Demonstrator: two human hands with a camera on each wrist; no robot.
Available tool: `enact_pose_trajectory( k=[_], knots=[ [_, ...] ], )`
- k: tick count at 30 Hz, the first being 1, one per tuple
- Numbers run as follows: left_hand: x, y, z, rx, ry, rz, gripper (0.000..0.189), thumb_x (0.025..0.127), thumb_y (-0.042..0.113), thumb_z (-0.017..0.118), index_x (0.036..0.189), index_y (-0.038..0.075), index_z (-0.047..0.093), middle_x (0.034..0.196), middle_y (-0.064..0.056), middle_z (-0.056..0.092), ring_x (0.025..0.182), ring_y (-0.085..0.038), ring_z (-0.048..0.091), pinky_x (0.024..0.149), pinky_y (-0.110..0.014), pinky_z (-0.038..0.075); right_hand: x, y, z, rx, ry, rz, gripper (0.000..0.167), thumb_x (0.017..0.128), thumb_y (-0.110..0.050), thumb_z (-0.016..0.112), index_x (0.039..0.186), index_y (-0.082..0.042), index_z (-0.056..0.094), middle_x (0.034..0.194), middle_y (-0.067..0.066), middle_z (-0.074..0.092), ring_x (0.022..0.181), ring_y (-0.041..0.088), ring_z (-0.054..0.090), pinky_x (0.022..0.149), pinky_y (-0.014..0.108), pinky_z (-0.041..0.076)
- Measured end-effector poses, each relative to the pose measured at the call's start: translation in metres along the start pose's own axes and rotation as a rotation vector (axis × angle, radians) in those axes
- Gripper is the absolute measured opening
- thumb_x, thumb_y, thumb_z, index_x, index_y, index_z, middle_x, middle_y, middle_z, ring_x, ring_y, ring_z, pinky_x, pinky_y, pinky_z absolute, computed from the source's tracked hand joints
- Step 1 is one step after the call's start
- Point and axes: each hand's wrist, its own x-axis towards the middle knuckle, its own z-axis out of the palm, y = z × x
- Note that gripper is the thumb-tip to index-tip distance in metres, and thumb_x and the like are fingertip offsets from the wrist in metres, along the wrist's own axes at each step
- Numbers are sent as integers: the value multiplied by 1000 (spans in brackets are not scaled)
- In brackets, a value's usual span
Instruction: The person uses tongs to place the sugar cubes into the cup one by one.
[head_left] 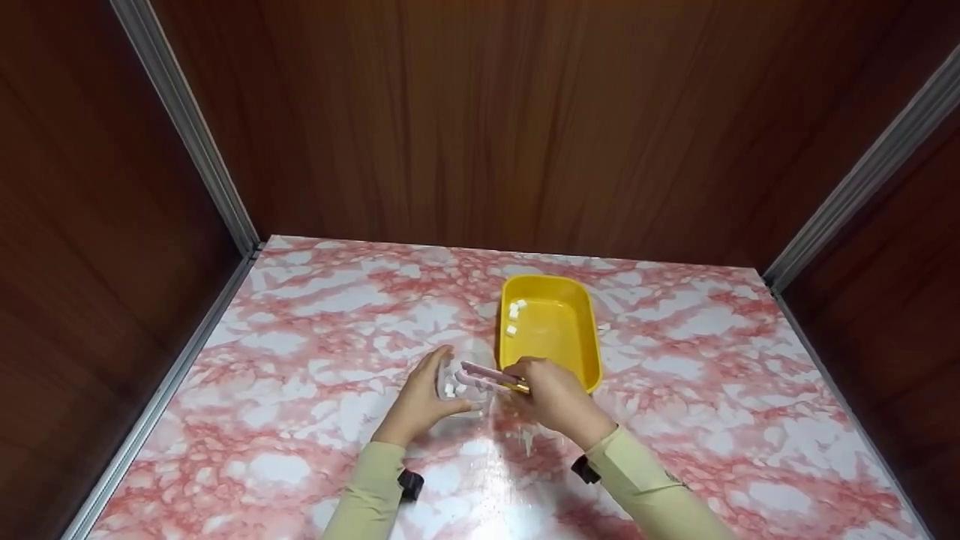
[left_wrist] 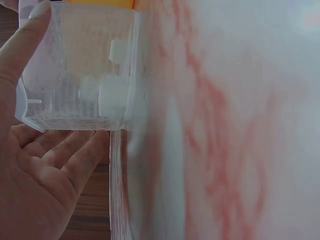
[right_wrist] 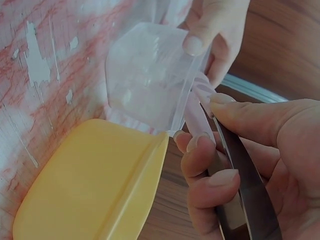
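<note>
Evidently, the left hand [head_left: 420,405] is curving round a clear, boxy plastic container [right_wrist: 145,75], its thumb and fingers parted by the container's width and lying on different sides of it; this hold is probably serving to steady so light a vessel. The right hand [head_left: 555,397] is pinching slender metal tongs with pink ends [right_wrist: 257,195], thumb on one arm and curled fingers on the other, leaving only a narrow gap between them. The pink ends are reaching over the container, though whether they are gripping anything I cannot tell. Small white cubes [left_wrist: 113,100] are lying inside the container, while more white blocks [head_left: 512,330] are sitting along the left side of a deep yellow rectangular plastic tray [head_left: 551,330]. That tray is standing just beside the container on the pink-and-white marbled tabletop [head_left: 300,420], a placing that is seemingly keeping both within easy reach. As for writing, no brand, label or lettering is showing legibly on anything.
</note>
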Motion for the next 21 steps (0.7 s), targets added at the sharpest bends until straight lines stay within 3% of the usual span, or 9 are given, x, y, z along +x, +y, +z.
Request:
enact_pose_trajectory(
  k=[21],
  knots=[
    [1, -1, 2, -6, 2, 1, 107, 63, 50, 86, 149, 15, 31, 145, -7, 41, 131, -27, 38, 106, -44, 34, -2, 2, 2, 29, 5, 0, 21, 82, -17, 77, 101, -8, 72, 80, -4, 59, 64, 10, 53, 58, 26, 48]
  ],
)
